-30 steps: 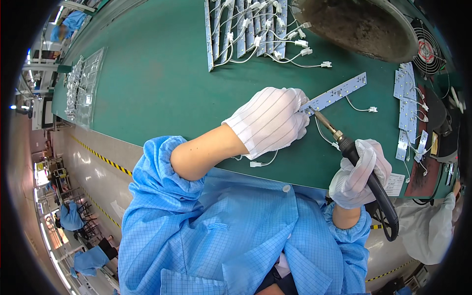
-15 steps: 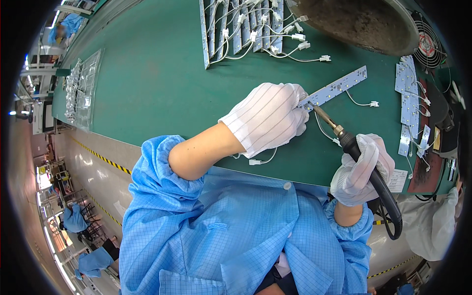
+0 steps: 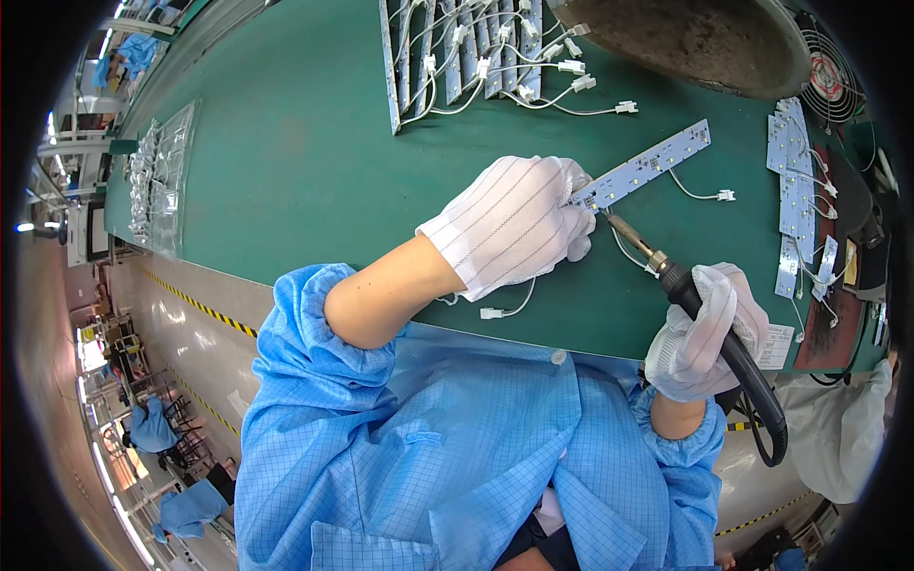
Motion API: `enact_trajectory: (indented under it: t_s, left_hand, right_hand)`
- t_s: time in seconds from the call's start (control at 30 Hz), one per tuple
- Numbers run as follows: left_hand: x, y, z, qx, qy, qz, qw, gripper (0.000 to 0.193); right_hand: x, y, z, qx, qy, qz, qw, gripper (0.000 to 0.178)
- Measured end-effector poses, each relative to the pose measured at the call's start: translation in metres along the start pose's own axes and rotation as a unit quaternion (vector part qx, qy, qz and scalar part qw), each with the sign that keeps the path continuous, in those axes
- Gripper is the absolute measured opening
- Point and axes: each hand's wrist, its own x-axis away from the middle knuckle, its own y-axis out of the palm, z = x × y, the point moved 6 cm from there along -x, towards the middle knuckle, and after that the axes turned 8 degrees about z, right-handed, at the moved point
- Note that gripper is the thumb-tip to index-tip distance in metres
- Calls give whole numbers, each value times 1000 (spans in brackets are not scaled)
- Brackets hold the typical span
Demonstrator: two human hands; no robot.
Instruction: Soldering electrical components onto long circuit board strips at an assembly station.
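My left hand (image 3: 519,224), in a white striped glove, is closed on the near end of a pale LED strip board (image 3: 652,167) that slants up to the right. A short white wire with a plug (image 3: 726,195) trails from the board; another white plug (image 3: 492,313) lies below the hand. My gloved right hand (image 3: 703,333) grips the black handle of a soldering iron (image 3: 678,281). The iron's tip sits close to the board's lower edge near my left fingers; whether it touches, I cannot tell. Part of the board is hidden in my left hand.
Several LED strips with white plugs (image 3: 457,59) lie in a row at the back on the green table (image 3: 305,162). More strips (image 3: 795,181) rest at the right. A dark round lamp-like hood (image 3: 690,43) and a fan (image 3: 830,76) stand behind. A clear bag (image 3: 169,181) is far left.
The soldering iron's tip has drawn slightly down and right, off the board's face to near its edge. My right hand has shifted a little right; my left still holds the board.
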Motion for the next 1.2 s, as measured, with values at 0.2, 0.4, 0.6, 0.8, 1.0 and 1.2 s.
enact_trajectory:
  t_s: [0.2, 0.4, 0.6, 0.8, 1.0, 1.2]
  left_hand:
    - [2, -1, 9, -78, 111, 13, 991, 20]
    - [3, 0, 8, -74, 110, 14, 991, 20]
    - [0, 3, -3, -9, -16, -17, 1000, 20]
    - [7, -8, 6, -51, -19, -75, 996, 24]
    - [19, -29, 28, -402, 61, -27, 913, 52]
    - [-8, 1, 16, -154, -23, 21, 988, 46]
  right_hand:
    - [-1, 0, 1, -21, 3, 7, 1000, 27]
    - [0, 0, 3, -38, 31, 8, 999, 26]
    - [0, 0, 2, -15, 25, -4, 1000, 26]
    - [1, -6, 5, 29, 53, 64, 996, 23]
    - [-7, -8, -5, 343, -10, -12, 939, 31]
    - [-8, -10, -5, 341, -16, -3, 940, 32]
